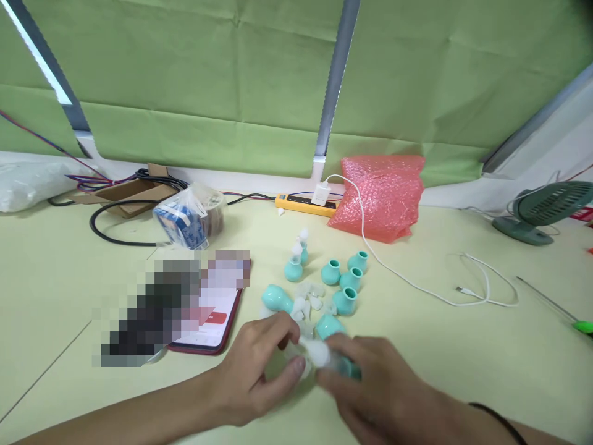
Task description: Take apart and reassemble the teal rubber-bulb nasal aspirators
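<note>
My left hand [254,371] and my right hand [370,383] meet low in the middle of the view, both blurred by motion. Between their fingertips is a small white translucent cap [315,352] joined to a teal rubber bulb [346,367]. The left fingers pinch the white cap; the right hand wraps the teal bulb. Just beyond lie several more teal bulbs [345,281] and a little heap of white caps [309,301]. Two assembled bulbs with white tips [294,262] stand upright behind the heap.
A phone with a red case [210,324] lies left of the hands. Farther back are a clear bag of blue items [189,217], a cardboard box [127,194], a yellow power strip [306,204], pink bubble wrap [382,194], a white cable [467,284] and a green fan [540,213].
</note>
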Action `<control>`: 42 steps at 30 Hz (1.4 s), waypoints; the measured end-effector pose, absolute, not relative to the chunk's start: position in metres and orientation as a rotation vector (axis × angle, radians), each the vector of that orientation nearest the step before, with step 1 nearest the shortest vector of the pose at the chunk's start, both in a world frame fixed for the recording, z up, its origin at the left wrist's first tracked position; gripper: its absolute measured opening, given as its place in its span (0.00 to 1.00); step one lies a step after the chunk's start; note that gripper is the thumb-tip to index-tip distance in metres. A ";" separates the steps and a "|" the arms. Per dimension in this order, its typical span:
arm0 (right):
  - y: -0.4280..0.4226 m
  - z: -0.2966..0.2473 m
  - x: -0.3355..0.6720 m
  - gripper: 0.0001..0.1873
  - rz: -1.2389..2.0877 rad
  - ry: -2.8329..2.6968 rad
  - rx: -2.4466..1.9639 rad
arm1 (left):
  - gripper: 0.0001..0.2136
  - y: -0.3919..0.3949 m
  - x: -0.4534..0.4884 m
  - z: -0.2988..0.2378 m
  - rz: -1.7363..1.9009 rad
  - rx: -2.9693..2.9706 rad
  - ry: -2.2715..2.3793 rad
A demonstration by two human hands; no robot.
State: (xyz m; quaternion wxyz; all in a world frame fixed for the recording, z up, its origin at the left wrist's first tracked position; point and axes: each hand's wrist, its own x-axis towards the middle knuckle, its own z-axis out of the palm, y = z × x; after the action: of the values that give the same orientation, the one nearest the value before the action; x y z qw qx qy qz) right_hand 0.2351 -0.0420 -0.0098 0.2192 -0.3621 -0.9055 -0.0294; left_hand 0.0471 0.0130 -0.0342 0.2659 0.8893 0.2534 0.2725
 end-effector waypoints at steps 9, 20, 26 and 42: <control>-0.052 -0.033 0.224 0.11 -0.185 -2.452 -0.836 | 0.22 0.007 0.057 -0.031 0.234 1.582 0.598; -0.045 -0.025 0.224 0.07 -0.151 -2.344 -0.685 | 0.12 0.027 0.059 -0.030 0.513 0.908 0.651; -0.045 -0.035 0.222 0.09 -0.161 -2.324 -0.751 | 0.31 0.027 0.057 -0.031 0.563 0.851 0.514; -0.033 -0.040 0.228 0.11 0.681 -1.787 -1.114 | 0.14 0.019 0.049 -0.036 0.940 2.784 0.472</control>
State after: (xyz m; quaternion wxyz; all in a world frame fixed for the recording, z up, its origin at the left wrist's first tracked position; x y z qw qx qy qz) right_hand 0.2280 -0.0332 -0.0399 0.4477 -0.4499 -0.7221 0.2750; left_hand 0.0491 0.0185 -0.0365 0.0828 0.9322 0.1581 0.3149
